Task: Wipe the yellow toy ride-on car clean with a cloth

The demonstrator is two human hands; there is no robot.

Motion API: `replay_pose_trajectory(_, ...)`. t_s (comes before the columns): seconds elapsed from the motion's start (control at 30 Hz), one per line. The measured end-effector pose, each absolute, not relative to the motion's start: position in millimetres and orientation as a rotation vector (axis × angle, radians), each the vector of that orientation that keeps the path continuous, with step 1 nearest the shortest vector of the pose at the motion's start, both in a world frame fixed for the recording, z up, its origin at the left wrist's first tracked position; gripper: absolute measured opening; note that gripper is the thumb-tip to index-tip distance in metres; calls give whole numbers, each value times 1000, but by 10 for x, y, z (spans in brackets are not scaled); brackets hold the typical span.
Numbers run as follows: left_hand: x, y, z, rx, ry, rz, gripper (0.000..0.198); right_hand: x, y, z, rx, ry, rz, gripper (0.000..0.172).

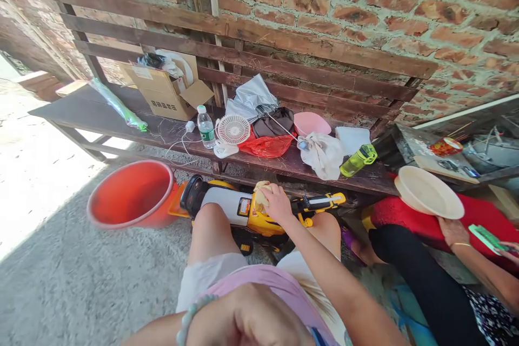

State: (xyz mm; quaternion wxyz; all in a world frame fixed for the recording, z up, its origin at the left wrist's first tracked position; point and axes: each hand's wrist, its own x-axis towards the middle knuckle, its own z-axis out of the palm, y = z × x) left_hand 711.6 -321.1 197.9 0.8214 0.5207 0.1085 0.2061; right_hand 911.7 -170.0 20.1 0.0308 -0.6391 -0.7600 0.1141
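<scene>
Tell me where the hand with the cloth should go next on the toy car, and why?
Probably a short slide to the left. The right hand presses the cloth on the yellow top of the toy car, and the white panel lies just beside it, within easy reach. The left hand is a closed fist near the lap, off the toy.

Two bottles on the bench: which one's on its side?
The green bottle near the bench's right end; the clear water bottle by the white fan stands upright.
</scene>
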Motion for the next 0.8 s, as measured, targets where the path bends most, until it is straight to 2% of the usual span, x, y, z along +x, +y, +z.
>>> replay_pose_trajectory(0.1,7263,-3013,2120,1064,216,464,64,8942,-1466,126,-1855,-2489,392,51)
replay_pose_trajectory(0.17,7263,-2873,2021,1080,358,473,59,8937,-1343,37,-1909,-2532,429,46)
replay_pose_trajectory(0.33,6925,-2705,1055,934,912,751,51,9309,-1203,-55,-2198,-2364,350,41)
replay_pose_trajectory(0.43,6690,-2809,376,819,1325,803,46,9579,-1296,-116,-2355,-2262,334,41)
replay_pose_trajectory(0.5,6624,-2896,32,686,1435,748,38,9706,-1419,-240,-2381,-2262,295,41)
replay_pose_trajectory(0.67,6850,-2885,-425,660,1350,765,18,9747,-1907,-557,-2355,-2356,184,40)
replay_pose_trajectory(0.8,7177,-2629,-597,502,1399,638,32,9520,-2280,-551,-2307,-2456,153,44)
